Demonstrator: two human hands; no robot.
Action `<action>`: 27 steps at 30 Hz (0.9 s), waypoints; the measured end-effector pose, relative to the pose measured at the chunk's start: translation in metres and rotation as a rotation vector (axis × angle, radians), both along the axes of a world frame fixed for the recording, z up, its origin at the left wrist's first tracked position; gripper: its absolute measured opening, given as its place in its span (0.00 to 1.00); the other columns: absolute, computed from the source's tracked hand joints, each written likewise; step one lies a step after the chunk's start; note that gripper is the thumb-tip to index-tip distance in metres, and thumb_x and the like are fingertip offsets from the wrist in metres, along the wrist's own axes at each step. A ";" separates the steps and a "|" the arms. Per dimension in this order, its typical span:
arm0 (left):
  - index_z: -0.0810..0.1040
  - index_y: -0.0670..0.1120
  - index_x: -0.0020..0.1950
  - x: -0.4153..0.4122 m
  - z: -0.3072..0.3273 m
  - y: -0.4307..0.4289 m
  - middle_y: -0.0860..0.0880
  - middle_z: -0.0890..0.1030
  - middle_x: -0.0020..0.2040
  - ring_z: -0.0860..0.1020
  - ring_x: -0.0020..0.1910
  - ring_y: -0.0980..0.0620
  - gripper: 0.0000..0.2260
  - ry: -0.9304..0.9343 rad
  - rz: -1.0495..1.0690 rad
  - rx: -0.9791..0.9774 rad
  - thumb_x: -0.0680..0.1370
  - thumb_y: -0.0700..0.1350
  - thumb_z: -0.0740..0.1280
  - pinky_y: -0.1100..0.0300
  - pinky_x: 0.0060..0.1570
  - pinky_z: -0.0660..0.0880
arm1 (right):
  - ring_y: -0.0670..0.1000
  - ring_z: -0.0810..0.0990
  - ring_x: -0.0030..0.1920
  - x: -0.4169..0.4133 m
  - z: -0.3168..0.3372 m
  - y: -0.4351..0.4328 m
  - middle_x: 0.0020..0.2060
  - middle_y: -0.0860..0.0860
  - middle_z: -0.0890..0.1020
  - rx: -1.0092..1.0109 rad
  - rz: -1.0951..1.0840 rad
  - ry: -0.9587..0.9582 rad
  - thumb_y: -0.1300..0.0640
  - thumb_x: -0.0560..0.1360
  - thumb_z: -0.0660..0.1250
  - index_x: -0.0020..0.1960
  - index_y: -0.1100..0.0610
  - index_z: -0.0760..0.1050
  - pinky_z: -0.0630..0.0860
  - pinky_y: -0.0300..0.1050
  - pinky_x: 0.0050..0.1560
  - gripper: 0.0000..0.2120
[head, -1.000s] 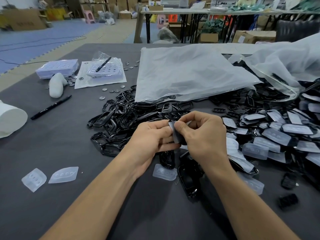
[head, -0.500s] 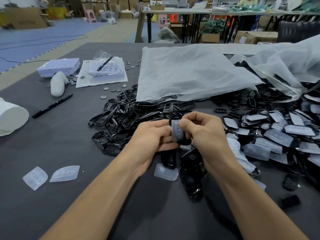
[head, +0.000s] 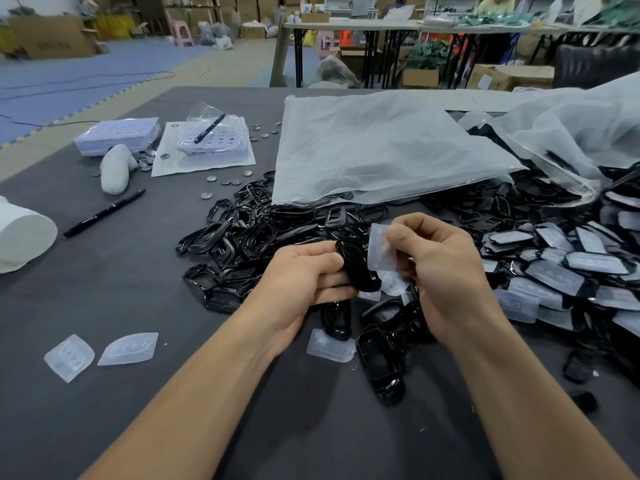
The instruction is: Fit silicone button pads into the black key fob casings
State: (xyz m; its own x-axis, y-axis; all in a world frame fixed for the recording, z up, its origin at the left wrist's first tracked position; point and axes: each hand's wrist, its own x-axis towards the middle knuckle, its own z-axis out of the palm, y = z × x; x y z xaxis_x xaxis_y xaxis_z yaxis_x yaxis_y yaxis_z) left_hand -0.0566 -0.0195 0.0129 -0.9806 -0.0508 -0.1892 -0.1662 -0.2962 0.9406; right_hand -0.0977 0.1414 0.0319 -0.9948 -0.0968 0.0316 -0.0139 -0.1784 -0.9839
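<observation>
My left hand (head: pixel 304 275) grips a black key fob casing (head: pixel 358 268) held on edge above the dark table. My right hand (head: pixel 440 268) pinches a translucent silicone button pad (head: pixel 380 249) just right of the casing, touching or nearly touching its edge. More black casings (head: pixel 379 363) lie below my hands, and a loose pad (head: pixel 330 348) lies beside them. Two more pads (head: pixel 128 348) lie at the near left.
A heap of black frames (head: pixel 242 233) spreads behind my hands. Casings with pads fitted (head: pixel 554 275) are piled at the right. A large plastic bag (head: pixel 374 150) lies beyond. A black pen (head: pixel 104 213), coin cells (head: pixel 225 181) and white trays (head: pixel 117 135) sit at the far left.
The pad and casing were pressed together between both hands; now my right hand has drawn the pad up and to the right, apart from the casing in my left hand.
</observation>
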 end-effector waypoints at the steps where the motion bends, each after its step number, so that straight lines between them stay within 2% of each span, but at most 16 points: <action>1: 0.87 0.41 0.51 0.000 0.000 0.000 0.40 0.88 0.51 0.88 0.48 0.45 0.14 0.000 -0.005 -0.001 0.83 0.33 0.62 0.57 0.43 0.84 | 0.40 0.73 0.27 0.000 -0.001 -0.001 0.28 0.46 0.79 0.032 -0.002 0.019 0.67 0.77 0.71 0.36 0.54 0.79 0.70 0.31 0.30 0.13; 5: 0.89 0.45 0.49 0.001 0.001 0.000 0.41 0.88 0.51 0.88 0.48 0.46 0.17 0.009 -0.032 -0.016 0.83 0.34 0.61 0.59 0.43 0.83 | 0.44 0.76 0.34 0.000 -0.008 -0.008 0.32 0.46 0.81 0.182 0.011 0.092 0.64 0.75 0.74 0.34 0.52 0.82 0.75 0.40 0.40 0.13; 7: 0.90 0.47 0.48 0.001 0.001 0.000 0.41 0.88 0.50 0.88 0.47 0.48 0.17 0.016 -0.045 -0.025 0.83 0.35 0.62 0.60 0.41 0.82 | 0.45 0.75 0.35 0.000 -0.011 -0.010 0.31 0.47 0.81 0.285 -0.009 0.145 0.62 0.74 0.75 0.34 0.51 0.82 0.75 0.43 0.41 0.12; 12: 0.89 0.45 0.47 0.002 0.001 0.001 0.41 0.88 0.50 0.88 0.47 0.48 0.15 0.022 -0.046 -0.019 0.82 0.35 0.63 0.59 0.42 0.83 | 0.40 0.76 0.29 0.004 -0.019 -0.016 0.28 0.43 0.82 0.472 -0.153 0.235 0.56 0.73 0.76 0.35 0.50 0.82 0.71 0.33 0.33 0.09; 16: 0.88 0.43 0.49 0.002 0.002 0.000 0.40 0.88 0.50 0.87 0.46 0.47 0.14 0.019 -0.021 -0.012 0.82 0.34 0.62 0.57 0.44 0.84 | 0.41 0.79 0.32 0.008 -0.019 -0.020 0.30 0.38 0.82 0.587 -0.265 0.304 0.53 0.73 0.77 0.35 0.49 0.81 0.72 0.31 0.34 0.09; 20: 0.86 0.39 0.51 0.002 0.001 -0.001 0.39 0.87 0.50 0.87 0.46 0.46 0.12 0.017 -0.014 -0.022 0.81 0.33 0.62 0.55 0.47 0.85 | 0.41 0.80 0.33 0.011 -0.017 -0.021 0.30 0.39 0.82 0.604 -0.224 0.357 0.54 0.72 0.78 0.36 0.49 0.82 0.71 0.30 0.35 0.08; 22: 0.86 0.38 0.51 0.002 0.001 -0.002 0.39 0.87 0.49 0.87 0.45 0.46 0.11 0.016 -0.009 -0.025 0.81 0.33 0.63 0.55 0.46 0.85 | 0.39 0.80 0.32 0.011 -0.016 -0.020 0.30 0.38 0.82 0.601 -0.214 0.365 0.54 0.72 0.78 0.36 0.49 0.82 0.71 0.29 0.35 0.08; 25: 0.86 0.41 0.47 0.003 0.003 0.000 0.40 0.85 0.44 0.84 0.40 0.49 0.09 0.018 0.009 -0.040 0.81 0.34 0.66 0.60 0.40 0.82 | 0.40 0.79 0.32 0.012 -0.016 -0.021 0.30 0.38 0.81 0.615 -0.246 0.360 0.53 0.72 0.78 0.35 0.49 0.82 0.71 0.31 0.35 0.09; 27: 0.87 0.45 0.40 0.003 0.001 0.001 0.42 0.78 0.37 0.77 0.35 0.51 0.11 0.034 0.029 -0.080 0.80 0.36 0.69 0.62 0.37 0.80 | 0.41 0.78 0.32 0.013 -0.017 -0.023 0.31 0.38 0.81 0.641 -0.270 0.359 0.50 0.71 0.78 0.35 0.49 0.80 0.71 0.32 0.35 0.10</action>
